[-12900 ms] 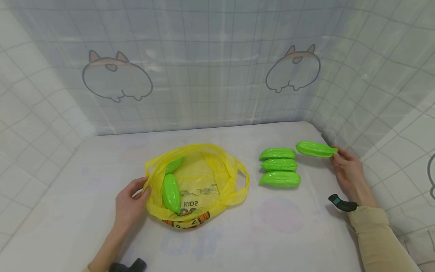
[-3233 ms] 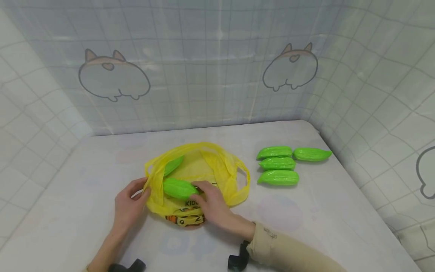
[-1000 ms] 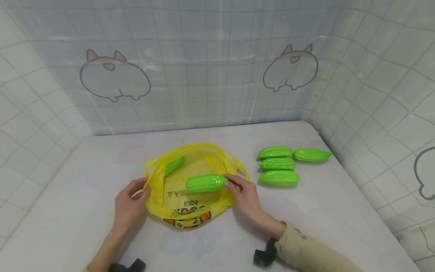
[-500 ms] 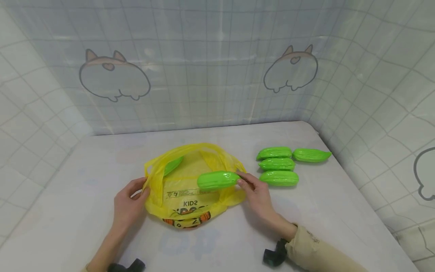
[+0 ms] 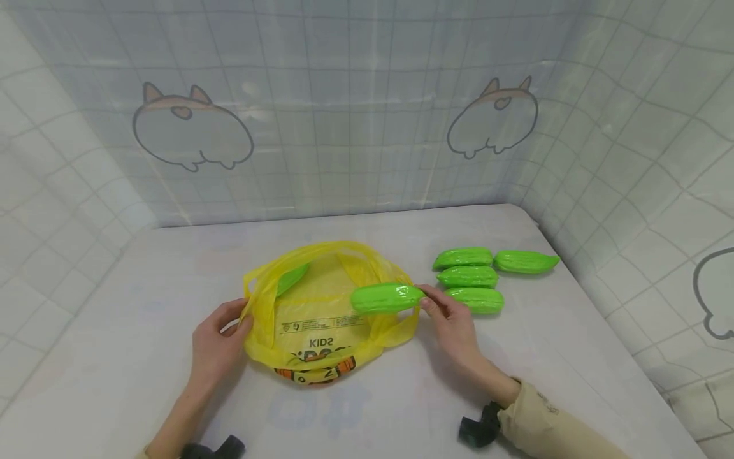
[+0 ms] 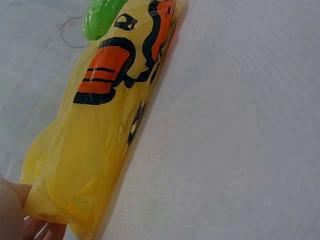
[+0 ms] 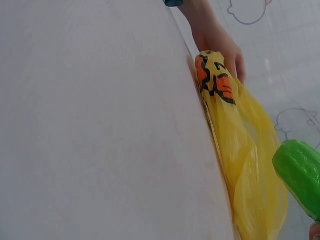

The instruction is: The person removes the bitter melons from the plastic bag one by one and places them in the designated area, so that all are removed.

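My right hand (image 5: 455,328) pinches the pointed end of a shiny, bright green, ridged bitter melon (image 5: 385,298), holding it level over the right rim of a yellow plastic bag (image 5: 329,306). In the right wrist view this melon (image 7: 300,172) hangs above the table beside the bag. My left hand (image 5: 216,341) grips the bag's left edge between thumb and fingers, and its mouth gapes upward. Another bitter melon (image 5: 291,278) lies inside at the left, partly hidden by the yellow plastic. The left wrist view shows the bag's printed side (image 6: 105,75) and my left fingers (image 6: 42,229) around its edge.
Several bitter melons lie on the white table (image 5: 401,408) to the right: three stacked in a column (image 5: 467,276), one (image 5: 526,262) at the far right, end to end with the back one. A tile-patterned curtain (image 5: 344,127) encloses the back and sides.
Earlier my right hand set one melon at far right, then reached into the bag. It has since lifted another melon out and moved it rightward. My left hand keeps holding the bag.
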Demonstrator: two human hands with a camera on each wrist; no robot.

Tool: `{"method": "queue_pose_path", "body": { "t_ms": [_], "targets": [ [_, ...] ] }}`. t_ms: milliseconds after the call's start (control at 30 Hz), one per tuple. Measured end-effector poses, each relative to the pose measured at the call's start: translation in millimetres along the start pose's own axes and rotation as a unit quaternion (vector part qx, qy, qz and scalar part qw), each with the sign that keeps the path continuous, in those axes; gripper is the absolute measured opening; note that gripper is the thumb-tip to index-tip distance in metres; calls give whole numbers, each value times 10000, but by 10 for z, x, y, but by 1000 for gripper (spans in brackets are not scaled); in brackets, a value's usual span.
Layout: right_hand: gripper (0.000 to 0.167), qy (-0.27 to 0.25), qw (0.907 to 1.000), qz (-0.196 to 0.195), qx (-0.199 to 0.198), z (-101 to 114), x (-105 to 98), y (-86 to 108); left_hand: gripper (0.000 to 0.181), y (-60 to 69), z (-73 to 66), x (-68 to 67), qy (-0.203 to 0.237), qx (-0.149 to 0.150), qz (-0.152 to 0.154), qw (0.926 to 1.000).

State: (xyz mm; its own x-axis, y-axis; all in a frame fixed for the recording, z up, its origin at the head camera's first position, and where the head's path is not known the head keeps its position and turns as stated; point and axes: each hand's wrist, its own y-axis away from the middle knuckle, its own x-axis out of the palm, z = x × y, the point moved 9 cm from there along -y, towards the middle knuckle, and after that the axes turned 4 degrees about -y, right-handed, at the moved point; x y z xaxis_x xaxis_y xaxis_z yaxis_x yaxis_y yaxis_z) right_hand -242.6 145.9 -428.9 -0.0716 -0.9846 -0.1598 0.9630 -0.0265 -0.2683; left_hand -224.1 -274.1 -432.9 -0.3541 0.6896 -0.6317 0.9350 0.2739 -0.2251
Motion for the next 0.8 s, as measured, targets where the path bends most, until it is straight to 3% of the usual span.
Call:
{"method": "queue_pose_path", "body": {
  "t_ms": [133, 467, 800],
  "targets": [
    [32, 70, 9999, 25, -70, -2, -98, -17, 33, -5, 4, 1, -15, -1, 5, 10000],
    [35, 557, 9978, -221, 274, -65, -399, -50, 33, 0, 11, 8, 9, 82, 27, 10000],
    [31, 778, 9942, -688, -293, 1, -720, -67, 33, -2, 32, 18, -2, 44, 22, 10000]
  ]
}}
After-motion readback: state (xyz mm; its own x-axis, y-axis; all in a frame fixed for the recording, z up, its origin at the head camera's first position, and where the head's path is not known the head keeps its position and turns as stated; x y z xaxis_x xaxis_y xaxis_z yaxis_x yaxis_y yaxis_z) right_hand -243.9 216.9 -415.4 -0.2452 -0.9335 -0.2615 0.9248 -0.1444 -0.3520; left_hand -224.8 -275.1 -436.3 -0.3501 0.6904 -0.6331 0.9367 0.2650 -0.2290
